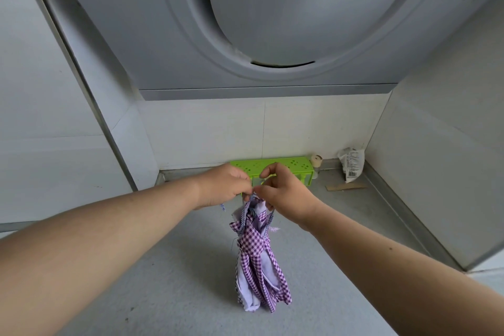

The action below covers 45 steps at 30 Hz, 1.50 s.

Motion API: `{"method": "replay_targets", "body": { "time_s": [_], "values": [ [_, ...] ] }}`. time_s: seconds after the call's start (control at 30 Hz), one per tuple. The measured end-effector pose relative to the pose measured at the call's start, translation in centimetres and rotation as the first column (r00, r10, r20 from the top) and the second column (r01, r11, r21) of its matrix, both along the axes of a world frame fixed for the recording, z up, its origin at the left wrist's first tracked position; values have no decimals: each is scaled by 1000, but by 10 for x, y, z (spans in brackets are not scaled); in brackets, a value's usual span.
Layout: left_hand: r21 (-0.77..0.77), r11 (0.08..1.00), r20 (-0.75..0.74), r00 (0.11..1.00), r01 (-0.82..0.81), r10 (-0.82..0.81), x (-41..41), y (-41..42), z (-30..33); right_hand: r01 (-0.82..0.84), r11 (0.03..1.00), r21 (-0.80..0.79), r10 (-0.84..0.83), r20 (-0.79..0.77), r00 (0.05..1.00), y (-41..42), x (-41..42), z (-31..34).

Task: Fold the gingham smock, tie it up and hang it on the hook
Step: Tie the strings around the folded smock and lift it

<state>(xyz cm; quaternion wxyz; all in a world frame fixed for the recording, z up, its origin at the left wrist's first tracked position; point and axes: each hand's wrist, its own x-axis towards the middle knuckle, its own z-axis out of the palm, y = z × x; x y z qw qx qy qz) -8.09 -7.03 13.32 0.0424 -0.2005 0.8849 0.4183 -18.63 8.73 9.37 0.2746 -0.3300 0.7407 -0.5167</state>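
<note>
The purple-and-white gingham cotton smock (259,259), folded into a narrow bundle and bound round its middle with its own tie, hangs upright above the grey bench (163,281). Both hands meet at its top: the left hand (226,185) and the right hand (283,194) each pinch a thin strap there, fingers curled. Behind them sits a lime-green perforated plastic hook rack (272,165) against the white tiled wall (204,131). The hook itself is hidden by the hands. The risk, as I judge it, is that the thin loop misses the hook or slips off, dropping the bundle, or that the tie loosens under the weight.
</note>
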Motion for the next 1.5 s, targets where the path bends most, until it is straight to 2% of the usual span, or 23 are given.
{"method": "replay_targets", "body": {
  "time_s": [0.07, 0.17, 0.27, 0.4, 0.5, 0.57, 0.7, 0.83, 0.97, 1.07, 1.13, 1.23, 1.37, 1.5],
  "values": [
    [10, 1000, 13, 1000, -7, 7, 1, -1, -1, -56, 997, 60, 63, -118, 991, 3, 1, 1],
    [49, 999, 11, 1000, 13, -13, 1, -1, -4, -76, 981, 180, 137, -360, 923, 4, 4, 4],
    [66, 998, 1, 1000, 15, -15, 1, 0, -5, -50, 974, 223, 143, -427, 893, 2, 8, 8],
    [145, 989, -11, 1000, -5, 7, 3, -2, -11, -39, 972, 230, 101, -262, 960, 2, 6, -1],
    [218, 975, -11, 999, -43, 47, 3, -3, -16, -57, 995, 83, 65, -99, 993, 2, 7, -10],
    [236, 970, 5, 998, -65, 66, 2, -5, -19, 8, 1000, -12, -7, 14, 1000, 0, 7, -13],
    [231, 972, 14, 999, -52, 50, 4, -13, -26, 97, 987, -126, -60, 273, 960, 1, 6, -12],
    [97, 995, -24, 999, -30, 32, 7, -19, -26, 130, 974, -183, -37, 443, 896, 3, 7, -9],
    [-38, 999, -15, 1000, 14, -15, 11, -29, -30, 141, 983, -116, -67, 491, 868, -1, 9, -10],
    [-120, 993, -5, 1000, -9, 8, 15, -30, -31, 155, 987, -39, -116, 499, 859, -4, 12, -10],
    [-36, 998, -21, 998, -52, 51, 16, -28, -33, 137, 991, -10, -112, 521, 846, -5, 13, -9],
    [189, 977, -43, 993, -96, 106, 16, -30, -40, 116, 992, 44, -122, 514, 849, -7, 15, -7],
    [403, 906, -26, 988, -131, 155, 14, -25, -40, 102, 991, 83, -131, 536, 834, -12, 17, -8],
    [588, 790, -7, 976, -173, 218, 15, -15, -41, 147, 983, 110, -184, 599, 780, -12, 19, -8]
  ]
}}
